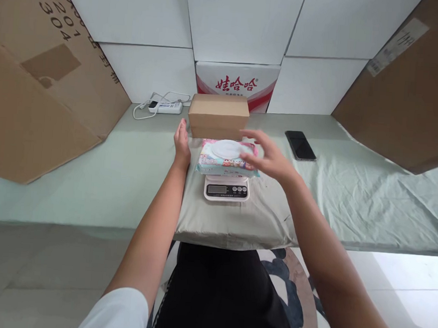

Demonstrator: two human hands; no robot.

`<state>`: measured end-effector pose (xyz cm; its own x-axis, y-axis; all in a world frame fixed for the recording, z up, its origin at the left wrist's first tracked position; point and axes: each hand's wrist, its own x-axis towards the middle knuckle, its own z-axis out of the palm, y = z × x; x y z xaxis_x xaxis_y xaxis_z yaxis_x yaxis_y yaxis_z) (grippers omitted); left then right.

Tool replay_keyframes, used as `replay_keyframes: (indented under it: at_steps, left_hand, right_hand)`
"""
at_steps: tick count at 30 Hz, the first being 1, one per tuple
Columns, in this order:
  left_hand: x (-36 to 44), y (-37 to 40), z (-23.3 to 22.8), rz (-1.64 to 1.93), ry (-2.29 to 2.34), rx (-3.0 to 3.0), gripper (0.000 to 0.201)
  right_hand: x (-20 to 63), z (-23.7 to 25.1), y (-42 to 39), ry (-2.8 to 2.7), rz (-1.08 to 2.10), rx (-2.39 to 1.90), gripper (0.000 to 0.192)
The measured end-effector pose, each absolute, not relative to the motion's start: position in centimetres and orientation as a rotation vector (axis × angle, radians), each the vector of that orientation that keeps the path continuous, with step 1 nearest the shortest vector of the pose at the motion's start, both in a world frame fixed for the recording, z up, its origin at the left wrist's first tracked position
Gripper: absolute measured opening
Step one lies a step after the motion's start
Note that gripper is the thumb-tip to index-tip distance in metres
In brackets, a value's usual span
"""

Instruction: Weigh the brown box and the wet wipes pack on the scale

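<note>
A pack of wet wipes (216, 162) with a white oval lid lies flat on a small white digital scale (226, 195), hiding the scale's platform. My right hand (266, 157) is at the pack's right end, fingers apart and reaching over its edge; whether they touch it I cannot tell. On the other side, my left hand (182, 142) stands edge-on, fingers stretched out, a little to the left of the pack and holding nothing. Just behind the pack sits a closed brown cardboard box (218, 118), its left side near my left fingertips.
Behind the brown box stands a white and red carton (237, 78) against the white panels. A power strip with a cable (165, 107) lies at the back left. To the right is a black phone (300, 145). Large cardboard sheets (38, 111) flank the green cloth-covered table (135, 188).
</note>
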<state>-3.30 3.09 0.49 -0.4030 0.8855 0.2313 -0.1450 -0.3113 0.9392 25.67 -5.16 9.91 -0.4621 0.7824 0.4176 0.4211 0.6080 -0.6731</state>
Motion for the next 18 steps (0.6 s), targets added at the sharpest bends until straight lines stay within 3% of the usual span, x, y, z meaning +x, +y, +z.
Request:
replay_keyframes:
  at_steps: [4,6,9,14,18]
  left_hand:
    - [-3.2,3.2,0.5,1.803,1.19,1.026,0.078]
    - [-3.2,3.1,0.5,1.794,1.196,1.025,0.078]
    - [-3.3,3.2,0.5,1.784,1.199,1.029,0.079]
    - [-3.4,3.7,0.3,1.804,1.211,1.001,0.078]
    - [-3.7,4.1,0.1,1.794,1.204,0.97,0.077]
  right_hand:
    - [22.1,12.0,-5.2,-2.664,0.367,-1.112,0.097]
    - [20.8,12.2,-4.7,-2.753,0.21,-1.181,0.097]
    - [20.3,12.5,-4.4,-2.746,0.22,-1.209,0.093]
    - [22.4,13.3,-4.6,-2.436,0.638,-1.323,0.085]
    - [26.4,13.5,-4.0,-1.757,1.283,-1.441,0.05]
